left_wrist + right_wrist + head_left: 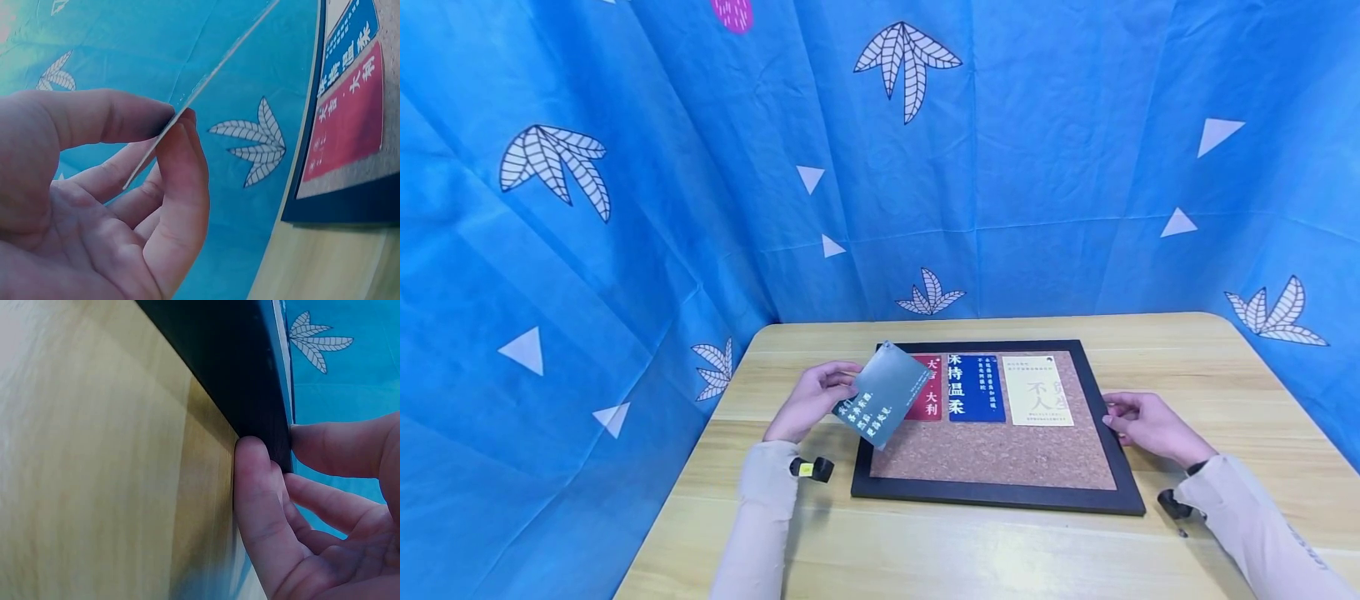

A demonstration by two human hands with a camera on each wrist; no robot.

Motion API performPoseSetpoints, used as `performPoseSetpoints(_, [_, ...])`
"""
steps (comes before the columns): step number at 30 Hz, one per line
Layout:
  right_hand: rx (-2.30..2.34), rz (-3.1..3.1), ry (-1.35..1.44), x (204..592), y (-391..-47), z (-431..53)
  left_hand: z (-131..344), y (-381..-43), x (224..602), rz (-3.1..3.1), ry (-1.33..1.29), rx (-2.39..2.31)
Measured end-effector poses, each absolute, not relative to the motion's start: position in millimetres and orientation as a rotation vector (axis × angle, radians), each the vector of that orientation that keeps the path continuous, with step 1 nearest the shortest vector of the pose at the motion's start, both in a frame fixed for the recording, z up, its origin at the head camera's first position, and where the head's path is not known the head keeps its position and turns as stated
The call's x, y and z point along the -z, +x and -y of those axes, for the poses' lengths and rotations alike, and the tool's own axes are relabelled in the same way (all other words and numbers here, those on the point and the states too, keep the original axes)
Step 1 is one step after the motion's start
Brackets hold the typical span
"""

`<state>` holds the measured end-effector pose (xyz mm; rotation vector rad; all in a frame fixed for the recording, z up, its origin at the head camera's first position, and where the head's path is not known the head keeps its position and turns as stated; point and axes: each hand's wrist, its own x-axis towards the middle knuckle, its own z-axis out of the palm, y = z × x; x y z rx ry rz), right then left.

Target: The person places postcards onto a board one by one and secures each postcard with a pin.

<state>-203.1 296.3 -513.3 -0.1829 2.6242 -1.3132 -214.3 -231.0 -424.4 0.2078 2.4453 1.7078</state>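
My left hand (811, 402) pinches a grey-green card (891, 387) with white characters between thumb and fingers. In the left wrist view the card (209, 75) shows edge-on. It is held tilted above the left side of a black-framed cork board (992, 454). A small shiny thing sits at its top corner, too small to make out. On the board are a red card (931, 407), partly hidden by the held one, a blue card (976, 392) and a cream card (1040, 396). My right hand (1153, 425) grips the board's right frame edge (250, 381) between thumb and fingers.
The board lies on a pale wooden table (925, 542). A blue curtain (1037, 167) with leaf prints and white triangles hangs behind and along the sides. Each wrist carries a small black camera, the left one (822, 469) near the frame's left edge.
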Motion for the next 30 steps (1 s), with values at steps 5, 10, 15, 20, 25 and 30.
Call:
performPoseSetpoints(5, [1.305,-2.631,-0.193,512.0,-202.7,-295.8,218.0,-217.3,421.4,-2.442,0.26,-1.678])
performPoseSetpoints(10, [1.303,-2.631,-0.194,511.7,-202.5,-295.7,205.8,-220.9,420.8,-2.457,0.328,-1.637])
performPoseSetpoints(15, [1.31,-2.627,-0.19,512.6,-202.6,-295.8,194.8,-221.9,417.5,-2.458,0.396,-1.597])
performPoseSetpoints(20, [1.318,-2.625,-0.192,514.3,-202.8,-296.0,186.5,-223.0,417.3,-2.46,0.459,-1.554])
performPoseSetpoints(25, [1.318,-2.623,-0.184,516.1,-203.9,-296.4,177.9,-224.1,420.6,-2.484,0.521,-1.49])
performPoseSetpoints(30, [1.315,-2.632,-0.186,515.3,-203.4,-296.1,166.6,-224.1,421.5,-2.495,0.543,-1.423])
